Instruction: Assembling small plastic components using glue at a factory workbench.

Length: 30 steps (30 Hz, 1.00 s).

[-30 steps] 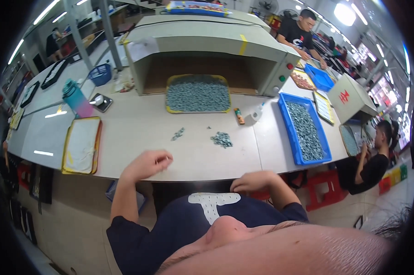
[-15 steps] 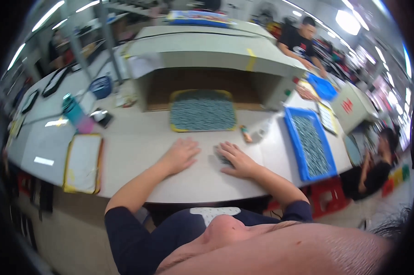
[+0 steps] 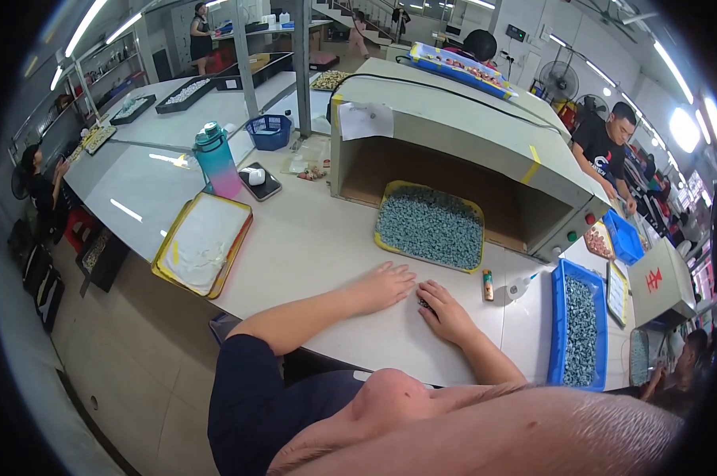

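Note:
My left hand (image 3: 384,287) rests palm down on the pale table, fingers stretched out, with nothing seen in it. Close beside it, my right hand (image 3: 447,317) lies low over the tabletop, fingers bent. Something small and dark shows between its thumb and fingers, mostly hidden by the hand. Just beyond both hands, a yellow-rimmed tray (image 3: 389,241) full of small grey-green pieces sits partly inside a box-like open-fronted hood (image 3: 462,119). A green-and-orange lighter (image 3: 488,285) and a small clear bottle with a nozzle (image 3: 518,287) lie right of that tray.
To the right stands a blue tray (image 3: 557,333) of grey-green pieces. At left are stacked trays topped with white sheeting (image 3: 204,242), a teal-pink bottle (image 3: 216,163), a phone (image 3: 261,184) and a blue basket (image 3: 269,133). A co-worker (image 3: 600,151) sits beyond the hood.
The view has swung to the left, so the table appears shifted right and tilted. My two hands are closer together, still low over the table. The trays have stayed in place.

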Available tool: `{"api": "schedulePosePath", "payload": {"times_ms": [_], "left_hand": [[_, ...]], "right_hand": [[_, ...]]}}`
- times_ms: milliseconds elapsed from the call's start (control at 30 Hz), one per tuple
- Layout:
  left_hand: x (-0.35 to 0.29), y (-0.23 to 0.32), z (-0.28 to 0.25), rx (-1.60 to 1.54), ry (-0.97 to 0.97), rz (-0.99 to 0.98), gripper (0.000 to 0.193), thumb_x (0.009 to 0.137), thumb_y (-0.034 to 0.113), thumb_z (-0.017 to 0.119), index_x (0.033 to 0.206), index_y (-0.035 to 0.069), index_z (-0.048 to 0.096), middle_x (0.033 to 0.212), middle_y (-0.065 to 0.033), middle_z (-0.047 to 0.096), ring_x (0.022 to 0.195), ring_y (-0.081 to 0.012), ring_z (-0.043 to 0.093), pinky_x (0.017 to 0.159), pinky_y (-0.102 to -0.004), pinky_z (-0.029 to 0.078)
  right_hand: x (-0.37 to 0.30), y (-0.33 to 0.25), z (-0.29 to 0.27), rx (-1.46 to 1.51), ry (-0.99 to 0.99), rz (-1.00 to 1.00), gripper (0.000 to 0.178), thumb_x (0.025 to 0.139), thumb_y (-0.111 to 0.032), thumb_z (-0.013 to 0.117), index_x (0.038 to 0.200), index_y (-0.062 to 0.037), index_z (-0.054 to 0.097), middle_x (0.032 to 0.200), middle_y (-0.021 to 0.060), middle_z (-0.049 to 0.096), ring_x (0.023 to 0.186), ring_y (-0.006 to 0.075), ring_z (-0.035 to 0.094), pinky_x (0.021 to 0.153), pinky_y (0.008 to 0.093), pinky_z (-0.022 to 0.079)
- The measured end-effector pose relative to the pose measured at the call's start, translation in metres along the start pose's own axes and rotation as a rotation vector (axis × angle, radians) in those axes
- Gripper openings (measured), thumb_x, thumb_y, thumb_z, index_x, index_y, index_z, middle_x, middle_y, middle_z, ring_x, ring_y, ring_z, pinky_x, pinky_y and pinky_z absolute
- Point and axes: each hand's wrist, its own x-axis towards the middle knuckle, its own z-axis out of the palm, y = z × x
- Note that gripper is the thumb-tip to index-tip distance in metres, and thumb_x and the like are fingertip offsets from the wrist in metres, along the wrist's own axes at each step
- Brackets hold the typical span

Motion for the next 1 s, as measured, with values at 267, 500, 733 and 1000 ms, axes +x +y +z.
{"api": "schedulePosePath", "payload": {"times_ms": [267,500,733,1000], "left_hand": [[-0.003,-0.012,0.003,0.110,0.117,-0.001,0.027,0.089,0.018,0.054,0.113,0.007,0.063,0.128,-0.0056,0.058,0.127,-0.0241,0.047,0.107,-0.0494,0.033],[-0.001,-0.023,-0.004,0.139,0.309,0.065,0.018,0.079,0.011,0.055,0.093,0.007,0.066,0.102,-0.0044,0.064,0.101,-0.0219,0.058,0.092,-0.0426,0.041],[0.007,-0.026,-0.007,0.012,0.295,0.015,0.019,0.078,0.009,0.057,0.094,0.008,0.067,0.091,-0.0038,0.062,0.092,-0.0205,0.060,0.085,-0.0402,0.042],[0.013,-0.027,-0.001,0.024,0.403,-0.002,0.016,0.076,0.012,0.066,0.092,0.011,0.067,0.087,-0.0020,0.059,0.088,-0.0191,0.058,0.088,-0.0387,0.040]], "right_hand": [[0.001,0.008,-0.007,-0.175,-0.008,-0.025,0.028,0.087,-0.012,0.056,0.112,-0.0014,0.063,0.117,0.0131,0.062,0.118,0.0316,0.052,0.106,0.0424,0.037],[0.004,0.001,-0.012,-0.340,0.073,-0.090,0.020,0.085,-0.011,0.058,0.103,-0.0051,0.065,0.102,0.0091,0.064,0.103,0.0293,0.058,0.099,0.0403,0.043],[0.004,0.019,-0.006,0.057,0.334,0.131,0.018,0.085,-0.006,0.064,0.102,-0.0042,0.065,0.092,0.0089,0.064,0.084,0.0254,0.061,0.076,0.0352,0.050],[0.010,0.013,0.000,1.047,0.372,0.654,0.017,0.094,-0.007,0.055,0.109,-0.0001,0.061,0.082,0.0033,0.060,0.073,0.0130,0.057,0.067,0.0274,0.049]]}}
